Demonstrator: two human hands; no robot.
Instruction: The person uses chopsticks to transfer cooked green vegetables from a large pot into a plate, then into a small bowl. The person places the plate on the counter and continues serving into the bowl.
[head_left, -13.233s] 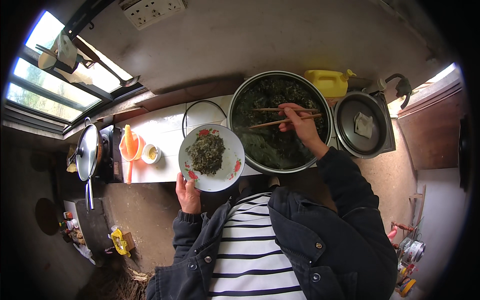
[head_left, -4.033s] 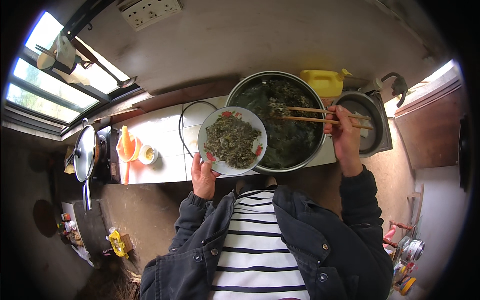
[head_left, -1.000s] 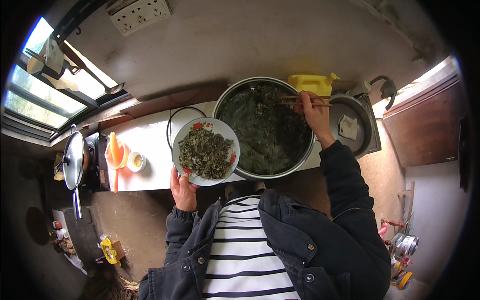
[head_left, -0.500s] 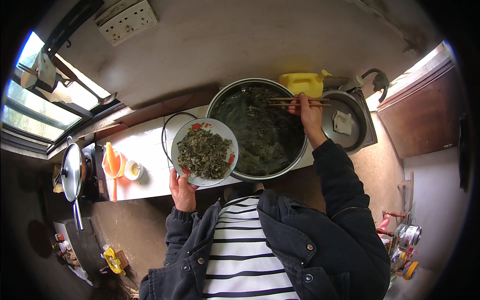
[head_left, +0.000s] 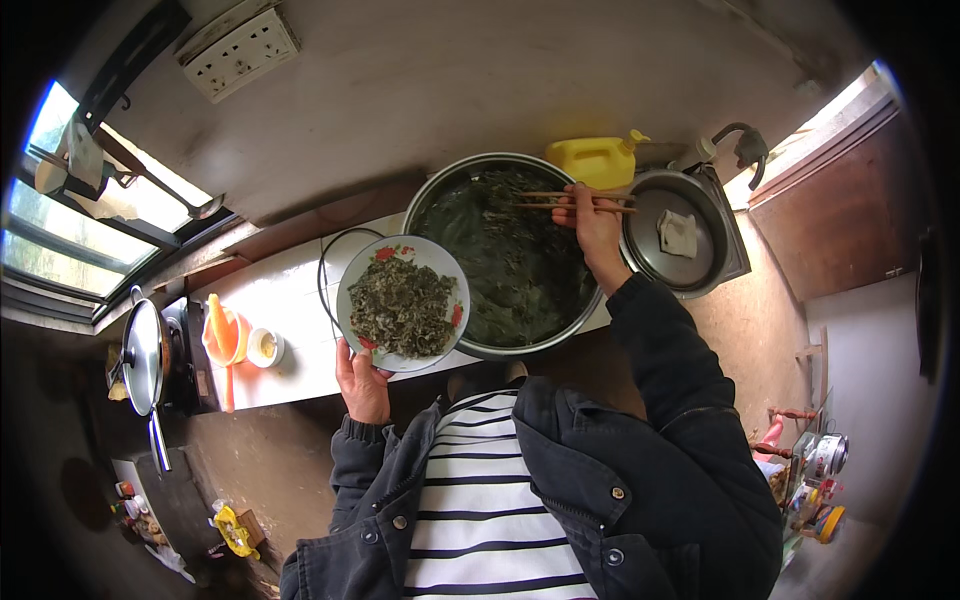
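My left hand (head_left: 363, 383) grips the near rim of a white plate (head_left: 448, 268) with red flowers. A heap of dark, chopped, leafy food (head_left: 400, 305) lies on it. The plate is held up beside a large round metal pot (head_left: 520, 352) and overlaps its left edge. Dark greenish liquid (head_left: 520, 290) with bits of leaf floating in it fills the pot. Over the pot's right rim, my right hand (head_left: 592, 230) is closed round a pair of wooden chopsticks (head_left: 545, 201). Their tips point left above the liquid, and I cannot make out anything between them.
Behind the pot stands a yellow jug (head_left: 592, 162). Right of it, a metal basin (head_left: 700, 268) holds a folded white cloth (head_left: 678, 234). On the white tiled counter (head_left: 300, 363) are an orange container (head_left: 225, 338) and a small white cup (head_left: 265, 347). A lidded pan (head_left: 145, 350) sits far left, its handle jutting nearer.
My right hand and the chopsticks have shifted slightly left over the pot. My left hand still holds the plate in nearly the same place. The whole view has moved a little.
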